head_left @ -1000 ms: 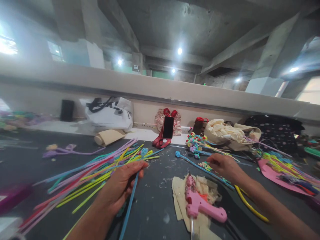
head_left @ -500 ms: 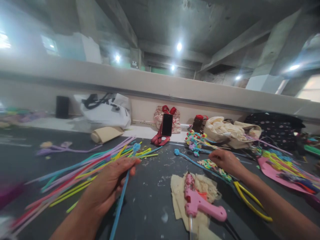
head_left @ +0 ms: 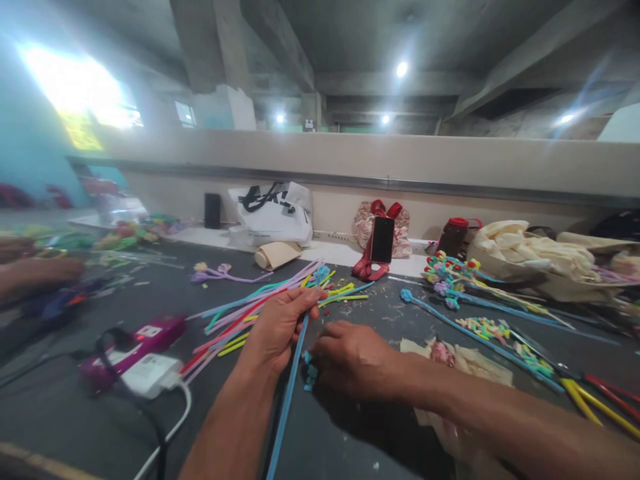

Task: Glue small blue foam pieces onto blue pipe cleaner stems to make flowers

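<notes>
My left hand (head_left: 284, 325) is closed round a long blue pipe cleaner (head_left: 290, 393), whose curled blue tip (head_left: 321, 273) rises above my fingers. Just to its right, my right hand (head_left: 350, 357) reaches low over the table, its fingers bent down at a small pile of blue pieces (head_left: 309, 373). Whether a piece is between those fingertips is hidden. Behind my left hand lies a bundle of coloured pipe cleaners (head_left: 260, 300). My right forearm partly covers a pink glue gun (head_left: 443, 353) on crumpled cloth (head_left: 483, 363).
A purple power strip (head_left: 135, 347) with a white plug and cables lies at left; another person's hands (head_left: 45, 277) are beyond. A phone (head_left: 383, 240) stands at the back. On the right are a second blue stem (head_left: 465, 330), yellow-handled pliers (head_left: 580, 400) and finished flowers (head_left: 445, 273).
My right hand has moved from the pale pieces on the right to the blue pieces beside my left hand. The view has turned left, bringing the power strip and another person's hands into sight.
</notes>
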Demonstrator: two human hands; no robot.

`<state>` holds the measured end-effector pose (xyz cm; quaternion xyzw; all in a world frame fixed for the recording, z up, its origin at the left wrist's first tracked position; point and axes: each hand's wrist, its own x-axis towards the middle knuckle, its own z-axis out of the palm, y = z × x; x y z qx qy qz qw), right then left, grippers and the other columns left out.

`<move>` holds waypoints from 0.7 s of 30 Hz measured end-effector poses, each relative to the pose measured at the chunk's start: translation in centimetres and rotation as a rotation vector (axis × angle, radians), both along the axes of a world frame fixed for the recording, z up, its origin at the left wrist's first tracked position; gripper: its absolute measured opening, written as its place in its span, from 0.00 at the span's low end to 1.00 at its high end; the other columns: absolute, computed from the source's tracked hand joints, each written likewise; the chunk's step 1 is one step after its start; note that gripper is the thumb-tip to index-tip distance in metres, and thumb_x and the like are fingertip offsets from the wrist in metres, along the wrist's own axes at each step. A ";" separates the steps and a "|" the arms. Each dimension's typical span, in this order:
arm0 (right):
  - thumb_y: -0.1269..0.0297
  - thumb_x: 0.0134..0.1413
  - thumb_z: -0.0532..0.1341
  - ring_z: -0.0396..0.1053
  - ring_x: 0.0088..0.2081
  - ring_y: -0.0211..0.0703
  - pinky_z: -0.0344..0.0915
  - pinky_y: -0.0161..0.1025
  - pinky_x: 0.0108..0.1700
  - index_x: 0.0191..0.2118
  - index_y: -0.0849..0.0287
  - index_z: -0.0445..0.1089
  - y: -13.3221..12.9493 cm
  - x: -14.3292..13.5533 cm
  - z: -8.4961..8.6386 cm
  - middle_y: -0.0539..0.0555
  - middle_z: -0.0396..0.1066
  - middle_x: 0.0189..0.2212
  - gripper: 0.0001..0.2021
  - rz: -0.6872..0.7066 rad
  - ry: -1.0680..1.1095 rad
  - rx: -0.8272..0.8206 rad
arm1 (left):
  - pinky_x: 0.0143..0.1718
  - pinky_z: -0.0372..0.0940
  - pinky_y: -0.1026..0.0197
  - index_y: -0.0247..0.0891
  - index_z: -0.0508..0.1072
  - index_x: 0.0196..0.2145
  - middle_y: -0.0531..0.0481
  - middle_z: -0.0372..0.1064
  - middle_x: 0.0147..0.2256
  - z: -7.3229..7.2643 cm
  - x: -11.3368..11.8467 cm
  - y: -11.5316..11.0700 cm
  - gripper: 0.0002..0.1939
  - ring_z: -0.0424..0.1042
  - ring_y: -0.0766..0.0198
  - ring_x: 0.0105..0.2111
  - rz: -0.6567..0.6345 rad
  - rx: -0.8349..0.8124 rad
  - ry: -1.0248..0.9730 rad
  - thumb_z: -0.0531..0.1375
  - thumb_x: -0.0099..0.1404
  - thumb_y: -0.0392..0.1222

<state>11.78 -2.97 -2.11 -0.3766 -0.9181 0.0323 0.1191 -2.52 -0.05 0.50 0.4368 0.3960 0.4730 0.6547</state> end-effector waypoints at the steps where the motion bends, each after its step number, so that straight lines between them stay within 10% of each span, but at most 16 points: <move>1: 0.64 0.44 0.59 0.64 0.37 0.45 0.60 0.37 0.37 0.41 0.59 0.67 0.3 -1.0 -0.4 0.56 0.68 0.39 0.15 0.064 -0.015 0.022 | 0.09 0.39 0.75 0.33 0.70 0.26 0.61 0.58 0.13 0.0 0.0 0.0 0.11 0.48 0.81 0.09 0.001 -0.001 -0.007 0.62 0.48 0.45; 6: 0.64 0.48 0.57 0.63 0.42 0.44 0.58 0.36 0.44 0.39 0.58 0.68 1.8 -1.9 -2.1 0.54 0.68 0.40 0.11 0.196 -0.087 0.050 | 0.10 0.40 0.74 0.33 0.70 0.24 0.60 0.58 0.13 -0.3 0.3 -0.3 0.11 0.47 0.81 0.09 -0.021 0.012 -0.023 0.62 0.48 0.45; 11: 0.72 0.46 0.57 0.65 0.28 0.38 0.58 0.32 0.29 0.30 0.59 0.70 2.5 2.7 -1.3 0.52 0.68 0.29 0.06 -0.004 -0.095 0.012 | 0.10 0.40 0.74 0.33 0.70 0.25 0.59 0.59 0.15 -0.4 0.5 -0.4 0.12 0.48 0.81 0.10 -0.050 0.067 0.024 0.61 0.50 0.47; 21: 0.76 0.47 0.54 0.67 0.29 0.36 0.61 0.32 0.32 0.32 0.58 0.70 0.6 8.4 1.1 0.50 0.70 0.28 0.10 -0.243 0.190 -0.045 | 0.10 0.39 0.74 0.34 0.72 0.29 0.59 0.58 0.16 -0.9 1.9 -0.9 0.15 0.48 0.80 0.11 -0.151 0.056 0.108 0.60 0.51 0.49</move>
